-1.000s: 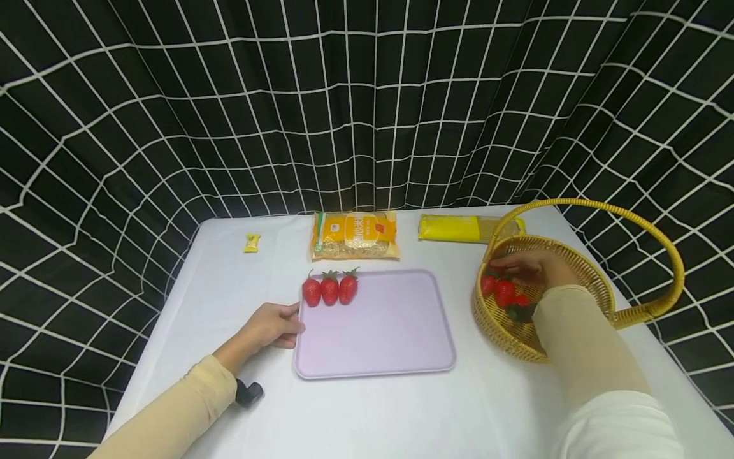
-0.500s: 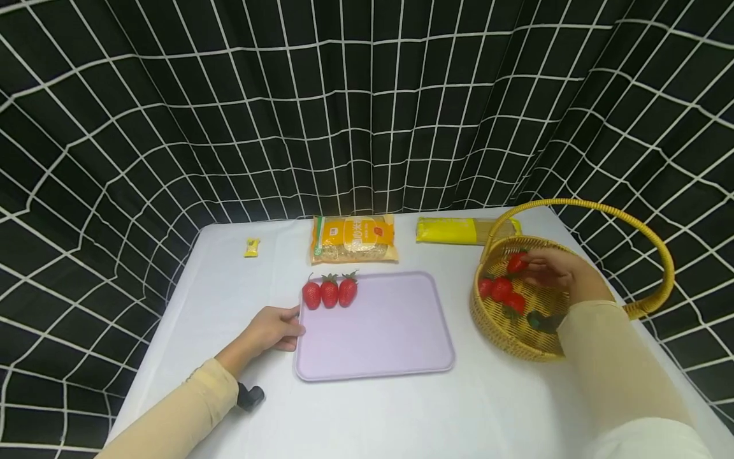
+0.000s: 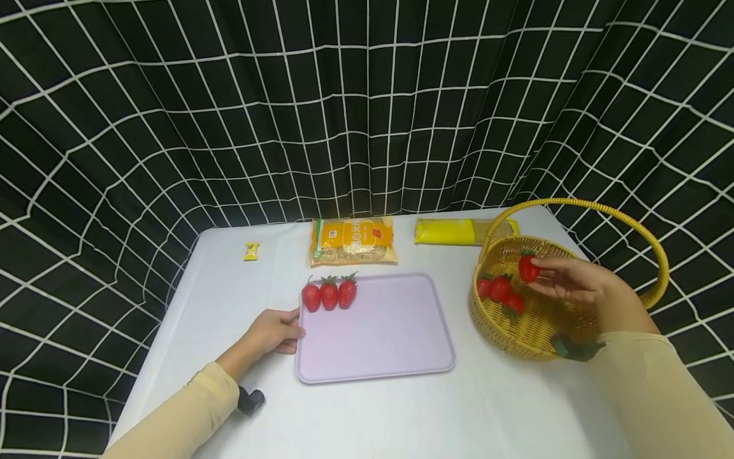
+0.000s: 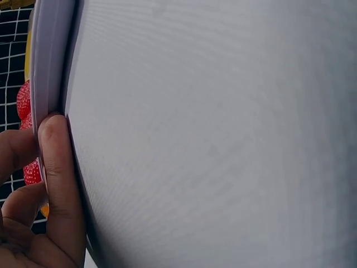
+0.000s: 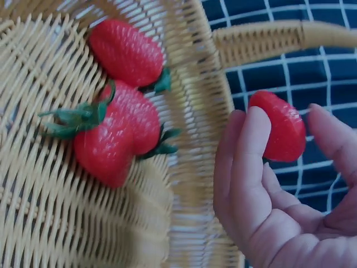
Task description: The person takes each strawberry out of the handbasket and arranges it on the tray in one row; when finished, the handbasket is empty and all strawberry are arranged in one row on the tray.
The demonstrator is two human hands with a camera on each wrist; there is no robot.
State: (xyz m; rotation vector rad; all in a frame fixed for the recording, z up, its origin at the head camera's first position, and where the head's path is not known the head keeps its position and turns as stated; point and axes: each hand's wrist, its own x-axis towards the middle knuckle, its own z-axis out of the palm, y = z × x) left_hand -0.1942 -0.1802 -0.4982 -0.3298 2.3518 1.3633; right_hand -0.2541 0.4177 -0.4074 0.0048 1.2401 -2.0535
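My right hand pinches a red strawberry above the wicker basket. In the right wrist view, fingertips press this strawberry from one side, with the thumb near its other side. Inside the basket lie three more strawberries, bunched at its left wall. At the left edge of the pale purple tray, my left hand grips the rim between thumb and fingers. Close up in the left wrist view, the fingers hold the tray's rim. Three strawberries stand in a row in the tray's far left corner.
Behind the tray lies an orange grain packet. A yellow packet is at the back right, near the basket's tall arched handle. Far left sits a small yellow wrapped piece. A black grid curtain surrounds the white table.
My right hand has drawn back to the right and lifted a strawberry from the others in the basket. The left hand stays on the tray edge.
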